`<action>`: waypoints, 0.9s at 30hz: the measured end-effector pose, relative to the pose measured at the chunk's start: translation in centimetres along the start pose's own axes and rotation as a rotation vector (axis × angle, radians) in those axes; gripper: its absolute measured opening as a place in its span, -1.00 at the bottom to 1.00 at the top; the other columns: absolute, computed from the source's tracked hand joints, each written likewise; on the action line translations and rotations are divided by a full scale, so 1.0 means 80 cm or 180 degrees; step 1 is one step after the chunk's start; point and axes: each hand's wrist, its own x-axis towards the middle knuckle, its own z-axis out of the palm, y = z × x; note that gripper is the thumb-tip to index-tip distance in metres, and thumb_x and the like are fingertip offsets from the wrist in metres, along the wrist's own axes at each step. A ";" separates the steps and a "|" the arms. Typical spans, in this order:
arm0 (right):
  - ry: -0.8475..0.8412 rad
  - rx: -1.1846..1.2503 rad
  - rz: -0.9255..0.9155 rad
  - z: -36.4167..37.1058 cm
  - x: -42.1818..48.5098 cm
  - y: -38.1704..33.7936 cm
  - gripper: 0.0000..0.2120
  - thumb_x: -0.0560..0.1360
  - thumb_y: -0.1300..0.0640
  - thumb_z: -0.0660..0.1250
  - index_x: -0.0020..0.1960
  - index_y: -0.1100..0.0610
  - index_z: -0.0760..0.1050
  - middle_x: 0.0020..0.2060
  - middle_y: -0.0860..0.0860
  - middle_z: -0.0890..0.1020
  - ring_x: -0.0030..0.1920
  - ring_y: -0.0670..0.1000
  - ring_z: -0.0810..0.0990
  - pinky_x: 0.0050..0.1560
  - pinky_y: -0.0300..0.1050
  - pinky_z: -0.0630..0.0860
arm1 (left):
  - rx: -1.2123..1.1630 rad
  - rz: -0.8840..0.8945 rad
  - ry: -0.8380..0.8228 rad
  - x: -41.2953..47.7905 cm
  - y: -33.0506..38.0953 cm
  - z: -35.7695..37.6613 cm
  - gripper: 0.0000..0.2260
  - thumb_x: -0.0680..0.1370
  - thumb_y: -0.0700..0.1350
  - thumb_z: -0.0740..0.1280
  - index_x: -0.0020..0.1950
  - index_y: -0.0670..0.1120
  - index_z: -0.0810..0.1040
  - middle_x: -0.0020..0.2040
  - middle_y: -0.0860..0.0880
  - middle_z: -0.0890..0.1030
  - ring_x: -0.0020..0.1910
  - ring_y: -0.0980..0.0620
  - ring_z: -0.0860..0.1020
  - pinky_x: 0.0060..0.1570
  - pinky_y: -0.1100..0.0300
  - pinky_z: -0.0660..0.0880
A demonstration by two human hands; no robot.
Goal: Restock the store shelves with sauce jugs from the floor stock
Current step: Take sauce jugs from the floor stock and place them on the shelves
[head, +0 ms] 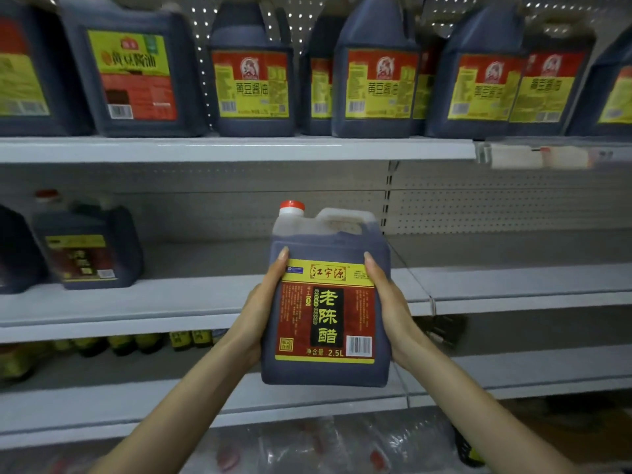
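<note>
Hands (254,319) (393,313) hold jug (325,241) before roomy shelf (513,282) edge.

Noted: smooth translucent plastic jug (328,248) with glossy printed paper label (326,313) and red plastic cap (291,205); matt pale-painted metal shelf (205,150); matt perforated metal back panel (496,206); shiny, crinkled clear plastic wrap (359,439) at the bottom.
</note>
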 end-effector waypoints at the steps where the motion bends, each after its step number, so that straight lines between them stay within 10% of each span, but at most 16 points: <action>1: -0.0025 -0.0011 0.0025 0.007 0.010 0.005 -0.23 0.25 -0.36 0.31 0.27 0.13 0.44 -0.03 0.13 0.69 -0.07 0.13 0.69 -0.14 -0.06 0.61 | -0.0010 0.0001 0.0036 0.006 0.000 -0.008 -0.55 0.38 0.25 0.20 -0.02 -0.09 0.57 -0.24 -0.07 0.70 -0.31 0.00 0.67 -0.31 0.17 0.61; 13: -0.0544 -0.0014 0.0274 0.087 0.168 0.047 -0.49 0.42 -0.25 0.23 0.11 0.14 0.53 -0.24 0.05 0.70 -0.25 0.05 0.69 -0.20 -0.12 0.62 | -0.0092 -0.0065 0.0643 0.120 0.007 -0.112 -0.55 0.45 0.23 0.23 0.04 -0.13 0.57 -0.21 -0.11 0.70 -0.30 -0.03 0.68 -0.23 0.10 0.64; 27: -0.0593 -0.0261 0.0161 0.201 0.252 0.086 -0.11 0.21 -0.44 0.20 0.24 0.24 0.45 -0.04 0.19 0.68 -0.07 0.16 0.69 -0.03 -0.03 0.61 | -0.0058 -0.0067 0.0811 0.175 0.007 -0.241 -0.38 0.36 0.29 0.24 0.21 -0.14 0.52 -0.01 -0.20 0.68 -0.03 -0.19 0.66 -0.02 -0.04 0.60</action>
